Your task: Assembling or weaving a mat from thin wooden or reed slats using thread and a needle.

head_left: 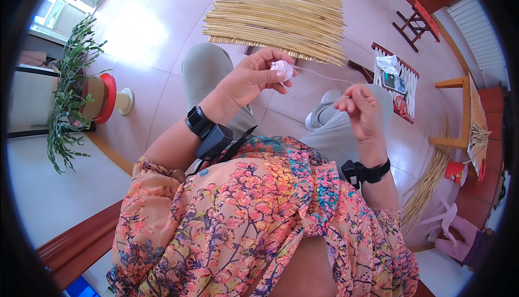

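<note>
My left hand (258, 74) is closed around a small pale pink ball of string (282, 70), thumb on its near side. From the ball a thin length of string (327, 75) runs across to my right hand (359, 105), whose fingers are curled and pinch its other end. A short loose bit of string hangs below the ball. Just beyond my hands lies a mat of straw-coloured stalks (275, 16), laid side by side and raised off the floor on something dark.
To the right stands a folding stool (406, 94) bearing a phone (393, 83), red-handled scissors (400, 105) and a crumpled white wrapper (387, 63). Loose stalks (430, 183) lie beside a wooden frame (459, 113). Another folding stool (416, 25) is farther back. A potted plant (73, 89) stands left.
</note>
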{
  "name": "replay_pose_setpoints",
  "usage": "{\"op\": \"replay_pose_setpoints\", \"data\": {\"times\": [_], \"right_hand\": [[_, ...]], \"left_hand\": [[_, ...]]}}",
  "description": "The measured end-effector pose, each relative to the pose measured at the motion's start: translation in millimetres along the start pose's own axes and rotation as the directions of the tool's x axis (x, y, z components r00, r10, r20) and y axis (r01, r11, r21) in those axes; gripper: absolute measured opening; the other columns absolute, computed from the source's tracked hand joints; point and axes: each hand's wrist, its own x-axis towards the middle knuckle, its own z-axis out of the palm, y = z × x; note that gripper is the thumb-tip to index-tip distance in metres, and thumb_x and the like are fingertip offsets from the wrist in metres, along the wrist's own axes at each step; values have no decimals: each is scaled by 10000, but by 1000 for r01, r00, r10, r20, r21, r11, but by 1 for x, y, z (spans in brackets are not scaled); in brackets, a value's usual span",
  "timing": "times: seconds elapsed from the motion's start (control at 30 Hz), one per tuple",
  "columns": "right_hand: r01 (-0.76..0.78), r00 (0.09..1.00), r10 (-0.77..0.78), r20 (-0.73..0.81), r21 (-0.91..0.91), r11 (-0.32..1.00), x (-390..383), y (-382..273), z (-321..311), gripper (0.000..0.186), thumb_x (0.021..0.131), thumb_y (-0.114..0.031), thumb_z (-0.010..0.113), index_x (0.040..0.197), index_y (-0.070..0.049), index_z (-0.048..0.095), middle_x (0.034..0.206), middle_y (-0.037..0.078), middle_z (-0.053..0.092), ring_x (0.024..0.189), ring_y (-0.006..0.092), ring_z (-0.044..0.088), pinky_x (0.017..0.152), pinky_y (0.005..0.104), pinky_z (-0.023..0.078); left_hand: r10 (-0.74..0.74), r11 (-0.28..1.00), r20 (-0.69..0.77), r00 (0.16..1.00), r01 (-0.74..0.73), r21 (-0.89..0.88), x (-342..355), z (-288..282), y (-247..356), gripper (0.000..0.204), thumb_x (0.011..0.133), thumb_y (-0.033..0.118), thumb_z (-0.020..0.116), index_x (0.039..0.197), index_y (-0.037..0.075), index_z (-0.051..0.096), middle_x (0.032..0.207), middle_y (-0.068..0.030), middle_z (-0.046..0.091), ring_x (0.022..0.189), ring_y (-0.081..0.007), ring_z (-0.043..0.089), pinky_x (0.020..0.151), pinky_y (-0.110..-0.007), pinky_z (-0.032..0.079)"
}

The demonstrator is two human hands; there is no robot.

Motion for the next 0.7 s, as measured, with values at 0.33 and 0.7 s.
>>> {"op": "replay_pose_setpoints", "data": {"times": [0.33,0.7], "right_hand": [[284,923,-262,-282,37,958,-18,-41,-37,169,872,-145,503,870,11,567,589,19,479,629,162,541,701,339,494],[334,783,-385,-489,-191,923,-55,-101,-123,215,863,-147,521,954,42,572,680,55,570,715,204,606,699,307,490]], "left_hand": [[1,973,-48,999,10,229,4,11,0,346,715,28,640,1042,26,527,956,-69,570,835,-93,537,682,-192,452],[42,970,-158,987,-3,242,-4,-20,-2,382,739,95,636,1092,31,505,971,-95,566,714,-73,500,611,-163,414]]}}
